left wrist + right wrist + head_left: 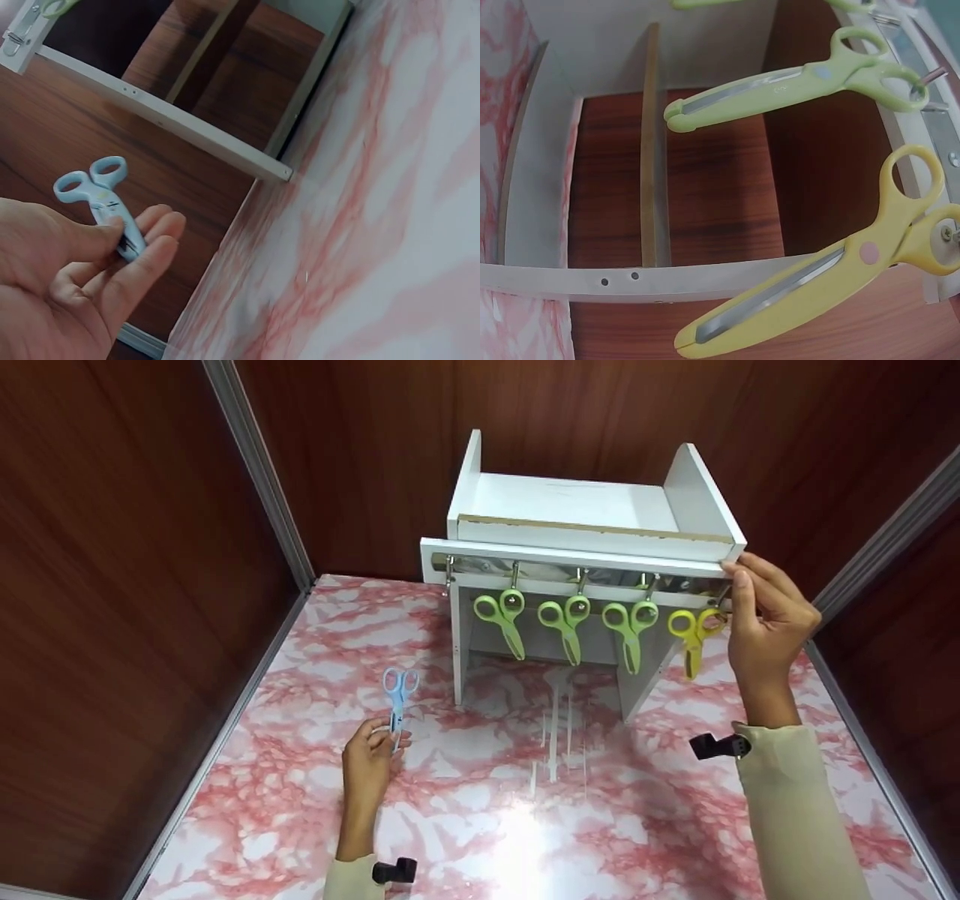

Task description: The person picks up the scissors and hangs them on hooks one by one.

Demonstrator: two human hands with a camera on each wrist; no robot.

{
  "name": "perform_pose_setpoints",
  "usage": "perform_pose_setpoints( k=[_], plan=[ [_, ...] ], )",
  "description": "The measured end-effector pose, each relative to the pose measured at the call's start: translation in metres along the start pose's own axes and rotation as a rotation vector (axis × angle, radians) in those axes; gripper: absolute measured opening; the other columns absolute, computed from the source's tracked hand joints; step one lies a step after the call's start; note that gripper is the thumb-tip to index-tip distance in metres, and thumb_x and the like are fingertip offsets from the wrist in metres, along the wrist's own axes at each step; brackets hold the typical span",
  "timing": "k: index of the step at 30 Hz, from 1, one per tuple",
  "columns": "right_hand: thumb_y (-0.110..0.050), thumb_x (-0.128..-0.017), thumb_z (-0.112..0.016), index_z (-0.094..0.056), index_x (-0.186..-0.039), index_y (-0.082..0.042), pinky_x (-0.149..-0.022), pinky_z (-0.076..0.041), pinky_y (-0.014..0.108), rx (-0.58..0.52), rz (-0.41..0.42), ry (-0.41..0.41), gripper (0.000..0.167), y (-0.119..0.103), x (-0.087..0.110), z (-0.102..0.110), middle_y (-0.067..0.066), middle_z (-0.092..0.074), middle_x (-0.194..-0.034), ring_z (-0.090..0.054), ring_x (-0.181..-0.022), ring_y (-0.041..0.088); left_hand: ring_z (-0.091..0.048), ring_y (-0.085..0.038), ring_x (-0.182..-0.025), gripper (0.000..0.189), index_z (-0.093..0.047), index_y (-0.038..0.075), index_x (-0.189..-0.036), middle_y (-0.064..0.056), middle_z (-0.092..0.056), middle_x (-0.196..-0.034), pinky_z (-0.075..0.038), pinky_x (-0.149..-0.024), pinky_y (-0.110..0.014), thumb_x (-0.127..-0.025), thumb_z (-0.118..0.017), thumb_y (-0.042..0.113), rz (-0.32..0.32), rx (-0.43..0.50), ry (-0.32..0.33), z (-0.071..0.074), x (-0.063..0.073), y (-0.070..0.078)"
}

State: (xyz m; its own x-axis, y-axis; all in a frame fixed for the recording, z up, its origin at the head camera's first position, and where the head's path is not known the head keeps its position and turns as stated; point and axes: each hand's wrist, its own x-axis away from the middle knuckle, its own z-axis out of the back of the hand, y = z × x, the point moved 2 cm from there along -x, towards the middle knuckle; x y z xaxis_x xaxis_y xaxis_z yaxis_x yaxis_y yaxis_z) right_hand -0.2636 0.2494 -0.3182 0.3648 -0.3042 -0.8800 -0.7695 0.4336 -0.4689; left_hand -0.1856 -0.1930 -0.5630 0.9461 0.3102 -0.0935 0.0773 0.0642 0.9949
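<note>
Low on the left, my left hand pinches a pair of light blue scissors by the blades, handle rings upward; the left wrist view shows the thumb on the blue scissors. My right hand grips the right end of a white hook rack, thumb in front. From the rack's metal hooks hang three green scissors and, closest to the right hand, yellow scissors. The leftmost hook bears no scissors. Yellow scissors fill the right wrist view's foreground, and the hand is out of sight there.
Behind the rack stands a white shelf unit with tall side panels and an open underside. It rests on a red-and-white marbled surface. Dark wood-look panels with metal edge strips enclose the back and sides.
</note>
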Motion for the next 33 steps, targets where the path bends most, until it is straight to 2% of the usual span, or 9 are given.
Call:
perform_pose_setpoints(
  k=[3, 11, 20, 27, 30, 33],
  plan=[
    [0.003, -0.092, -0.068, -0.079, -0.089, 0.006, -0.083, -0.057, 0.022, -0.003, 0.002, 0.004, 0.012, 0.0, -0.001, -0.001, 0.026, -0.074, -0.1, -0.071, -0.096, 0.027, -0.073, -0.037, -0.097, 0.021, -0.062, -0.004, -0.121, -0.022, -0.074, -0.103, -0.062, -0.082, -0.032, -0.101, -0.059, -0.002, -0.016, 0.057, 0.001, -0.001, 0.0, 0.004],
    [0.003, -0.092, -0.069, -0.08, -0.088, 0.006, -0.083, -0.056, 0.022, -0.005, 0.013, 0.024, 0.012, 0.0, -0.003, -0.003, 0.025, -0.074, -0.099, -0.071, -0.095, 0.027, -0.071, -0.042, -0.098, 0.021, -0.061, -0.006, -0.122, -0.027, -0.072, -0.105, -0.061, -0.085, -0.036, -0.1, -0.06, -0.003, -0.031, 0.184, -0.004, -0.005, -0.003, 0.011],
    [0.004, -0.091, -0.069, -0.08, -0.088, 0.006, -0.083, -0.056, 0.021, -0.006, 0.023, 0.024, 0.011, 0.002, 0.0, -0.001, 0.025, -0.074, -0.098, -0.071, -0.095, 0.026, -0.073, -0.039, -0.094, 0.023, -0.06, -0.009, -0.122, -0.029, -0.071, -0.105, -0.062, -0.084, -0.036, -0.1, -0.06, -0.005, -0.01, 0.201, 0.014, -0.008, -0.001, 0.009],
    [0.003, -0.092, -0.069, -0.08, -0.09, 0.005, -0.081, -0.056, 0.02, -0.004, 0.027, 0.019, 0.011, 0.003, -0.001, 0.0, 0.024, -0.075, -0.1, -0.071, -0.095, 0.027, -0.071, -0.042, -0.099, 0.021, -0.061, -0.007, -0.12, -0.033, -0.068, -0.11, -0.061, -0.086, -0.036, -0.1, -0.061, -0.002, -0.053, 0.192, 0.012, -0.011, -0.008, 0.021],
    [0.004, -0.092, -0.069, -0.08, -0.09, 0.005, -0.082, -0.056, 0.02, -0.006, 0.032, 0.011, 0.011, 0.004, -0.001, 0.0, 0.025, -0.074, -0.1, -0.071, -0.095, 0.027, -0.071, -0.044, -0.098, 0.02, -0.062, -0.006, -0.119, -0.032, -0.07, -0.108, -0.062, -0.084, -0.034, -0.099, -0.062, -0.003, -0.067, 0.178, 0.022, -0.011, -0.011, 0.026],
    [0.005, -0.091, -0.069, -0.08, -0.089, 0.006, -0.084, -0.056, 0.021, -0.004, 0.036, 0.006, 0.011, 0.004, -0.001, 0.0, 0.026, -0.074, -0.099, -0.071, -0.096, 0.026, -0.073, -0.039, -0.094, 0.021, -0.062, -0.008, -0.119, -0.031, -0.07, -0.107, -0.062, -0.082, -0.034, -0.098, -0.063, -0.003, -0.081, 0.171, 0.028, -0.012, -0.013, 0.029]
  ],
)
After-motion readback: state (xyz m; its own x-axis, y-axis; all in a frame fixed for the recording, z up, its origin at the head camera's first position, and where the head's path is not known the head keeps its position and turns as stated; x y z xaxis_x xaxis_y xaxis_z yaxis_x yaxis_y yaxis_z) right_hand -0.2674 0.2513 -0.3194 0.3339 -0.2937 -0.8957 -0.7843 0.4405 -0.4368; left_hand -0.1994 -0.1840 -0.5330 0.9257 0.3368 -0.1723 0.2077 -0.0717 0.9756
